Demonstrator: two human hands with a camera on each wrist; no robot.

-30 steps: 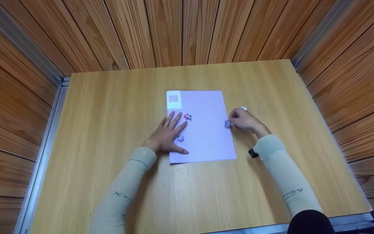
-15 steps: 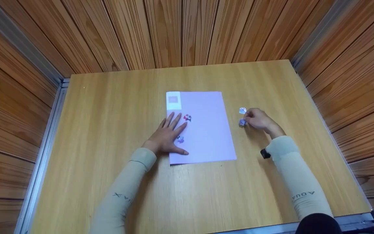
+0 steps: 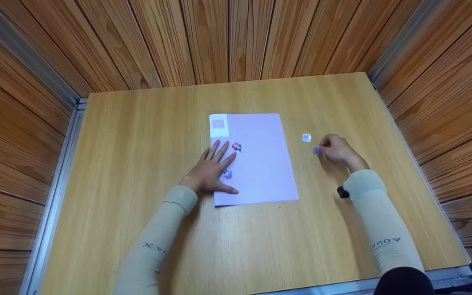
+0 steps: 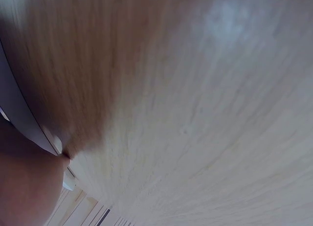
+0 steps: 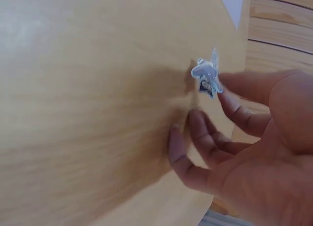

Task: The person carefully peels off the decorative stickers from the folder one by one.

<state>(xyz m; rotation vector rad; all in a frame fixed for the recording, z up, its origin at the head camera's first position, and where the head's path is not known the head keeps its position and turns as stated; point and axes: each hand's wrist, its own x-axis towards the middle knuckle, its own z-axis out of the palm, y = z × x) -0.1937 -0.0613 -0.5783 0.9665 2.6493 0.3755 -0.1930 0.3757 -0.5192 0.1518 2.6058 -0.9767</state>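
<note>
My left hand point(image 3: 209, 172) rests with spread fingers on the left side of a lilac paper sheet point(image 3: 262, 164). Two small colourful stickers lie on that sheet: a red and dark one point(image 3: 237, 147) near the fingertips and a purple one point(image 3: 228, 175) between thumb and forefinger. Right of the sheet, my right hand point(image 3: 338, 149) pinches a small bluish sticker point(image 5: 208, 77) by its edge between thumb and forefinger. In the right wrist view it is held above the table, its other fingers loosely curled. The left wrist view catches only part of the left hand point(image 4: 29, 182) at its edge.
A shiny whitish piece point(image 3: 307, 137) lies on the wooden table point(image 3: 137, 135), just left of the right hand. A white label point(image 3: 219, 125) marks the sheet's top left corner. Wood-panelled walls point(image 3: 244, 41) enclose the table behind and at both sides.
The right hand has moved rightward with the bluish sticker, from the sheet's right edge to over the table. The shiny whitish piece now shows fully. The left hand has stayed put.
</note>
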